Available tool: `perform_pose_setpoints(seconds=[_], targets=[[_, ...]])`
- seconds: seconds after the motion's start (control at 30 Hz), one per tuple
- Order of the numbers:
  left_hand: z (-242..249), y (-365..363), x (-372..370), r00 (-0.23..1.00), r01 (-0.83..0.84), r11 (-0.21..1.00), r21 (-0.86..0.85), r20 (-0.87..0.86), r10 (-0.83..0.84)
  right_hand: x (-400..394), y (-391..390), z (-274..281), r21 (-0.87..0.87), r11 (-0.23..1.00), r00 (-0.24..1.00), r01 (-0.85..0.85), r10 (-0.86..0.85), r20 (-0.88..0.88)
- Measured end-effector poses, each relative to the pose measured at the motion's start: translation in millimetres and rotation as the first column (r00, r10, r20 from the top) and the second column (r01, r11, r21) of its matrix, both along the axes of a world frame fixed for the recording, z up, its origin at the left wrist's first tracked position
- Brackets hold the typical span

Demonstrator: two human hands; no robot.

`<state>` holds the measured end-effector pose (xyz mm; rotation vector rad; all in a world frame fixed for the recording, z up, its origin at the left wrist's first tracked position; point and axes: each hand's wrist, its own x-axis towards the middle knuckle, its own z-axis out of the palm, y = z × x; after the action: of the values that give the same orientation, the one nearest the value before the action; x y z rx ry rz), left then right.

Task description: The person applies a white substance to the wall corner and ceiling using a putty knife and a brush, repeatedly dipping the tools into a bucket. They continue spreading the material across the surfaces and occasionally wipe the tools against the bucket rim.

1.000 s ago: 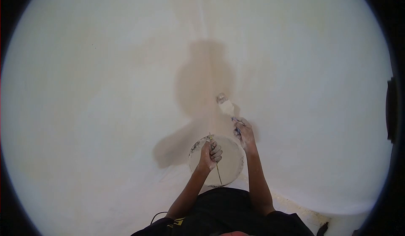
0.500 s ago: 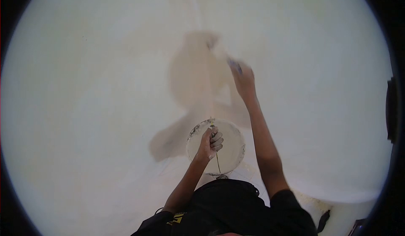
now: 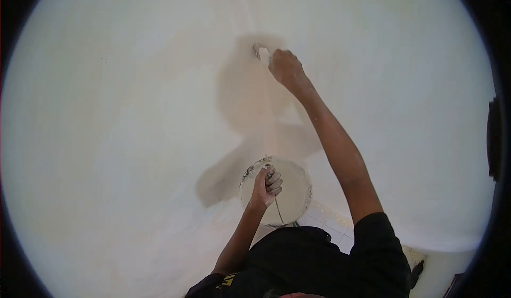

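Note:
My left hand [image 3: 267, 188], spotted with white, is wrapped around the handle of a round bucket [image 3: 309, 198]. Pale, paint-like liquid [image 3: 294, 189] fills the bucket, and its rim has dark and whitish crusts. The thin wire bail [image 3: 279, 210] runs out on both sides of my fist. Higher up, my right hand [image 3: 287, 68] is closed on a small paintbrush [image 3: 264, 55] with a white head, its handle mostly hidden by my fingers. The brush head is right at the pale wall [image 3: 159, 96], near a faint vertical line.
My arms and head cast shadows [image 3: 242, 90] over the wall. Light floor tiles [image 3: 332, 228] show below, right of the bucket. A dark object [image 3: 495, 138] stands at the far right edge, and another dark item [image 3: 417, 273] lies at the lower right.
My right hand has moved up and to the left with the brush, bringing it to the wall. My left hand and the bucket have shifted slightly down in view; more floor tiles show.

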<state>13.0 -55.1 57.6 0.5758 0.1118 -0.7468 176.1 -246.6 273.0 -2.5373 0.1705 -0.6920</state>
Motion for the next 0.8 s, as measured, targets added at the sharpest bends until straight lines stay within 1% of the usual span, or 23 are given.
perform_pose_setpoints(seconds=[0.07, 0.1, 0.13, 0.2, 0.23, 0.3, 0.33, 0.4, 0.47, 0.53, 0.57, 0.6, 0.63, 0.7, 0.73, 0.8], targets=[[3.6, 0.1, -1.0, 1.0, -0.003, 1.0, -0.021, -0.011, 0.003, 3.5, 1.5, 35.9, -0.099, 0.994, 0.992, -0.042, 0.054, 0.116], [7.2, -0.1, -2.6, 1.0, 0.0, 0.999, -0.037, -0.016, 0.0, 19.8, -8.1, 47.6, -0.203, 0.979, 0.94, -0.023, 0.091, 0.329], [8.7, 0.3, -2.8, 1.0, 0.0, 0.999, -0.052, -0.017, -0.001, 36.1, -16.7, 56.5, -0.298, 0.954, 0.839, 0.016, 0.15, 0.523], [9.5, 0.6, -1.3, 1.0, 0.012, 0.998, -0.054, -0.008, -0.012, 21.0, -13.1, 107.4, -0.203, 0.977, 0.83, 0.069, 0.056, 0.555], [9.5, 1.0, -1.2, 1.0, 0.024, 0.998, -0.052, -0.004, -0.024, 12.4, -10.7, 116.8, -0.202, 0.977, 0.827, 0.075, 0.052, 0.559], [9.6, 0.6, -2.7, 1.0, 0.018, 0.997, -0.08, 0.006, -0.018, -5.2, -6.3, 125.1, -0.1, 0.983, 0.833, 0.154, -0.075, 0.548], [11.8, 0.0, -3.8, 1.0, 0.002, 0.994, -0.111, 0.004, -0.002, -2.6, -10.5, 117.5, -0.105, 0.982, 0.833, 0.16, -0.077, 0.548], [11.3, 1.4, -1.6, 1.0, 0.024, 0.994, -0.107, 0.002, -0.024, 8.1, -17.8, 77.1, -0.27, 0.883, 0.736, 0.385, -0.117, 0.667], [10.2, 1.4, -1.5, 0.999, 0.038, 0.995, -0.092, -0.014, -0.04, 20.3, -13.8, 22.0, -0.228, 0.885, 0.811, 0.405, -0.234, 0.536], [13.6, 0.6, -3.2, 1.0, -0.003, 0.999, -0.049, -0.028, 0.002, 24.9, -3.0, -43.1, -0.381, 0.819, 0.835, 0.428, -0.199, 0.512], [14.6, 0.8, -2.1, 0.999, -0.007, 0.999, -0.046, -0.038, 0.005, 23.5, 4.1, -69.9, -0.366, 0.857, 0.881, 0.363, -0.189, 0.433], [12.9, 0.9, -1.1, 1.0, -0.005, 1.0, -0.026, -0.01, 0.004, 20.9, 9.3, -91.7, -0.346, 0.89, 0.921, 0.299, -0.173, 0.35], [12.6, 0.7, -2.0, 1.0, -0.005, 1.0, -0.006, 0.017, 0.005, 17.1, 12.0, -104.1, -0.349, 0.891, 0.926, 0.29, -0.169, 0.337], [14.9, -0.5, -1.1, 1.0, -0.005, 1.0, -0.015, 0.007, 0.005, 9.1, 12.1, -122.1, -0.179, 0.964, 0.98, 0.196, -0.186, 0.072], [14.9, 0.6, -2.8, 1.0, 0.0, 1.0, -0.018, -0.004, 0.0, 1.2, 7.8, -132.4, -0.173, 0.967, 0.982, 0.187, -0.182, 0.047], [15.0, 1.2, -1.8, 1.0, -0.002, 1.0, 0.017, -0.013, 0.002, -16.7, -11.6, -142.7, 0.063, 0.997, 0.998, 0.033, -0.029, -0.064]])
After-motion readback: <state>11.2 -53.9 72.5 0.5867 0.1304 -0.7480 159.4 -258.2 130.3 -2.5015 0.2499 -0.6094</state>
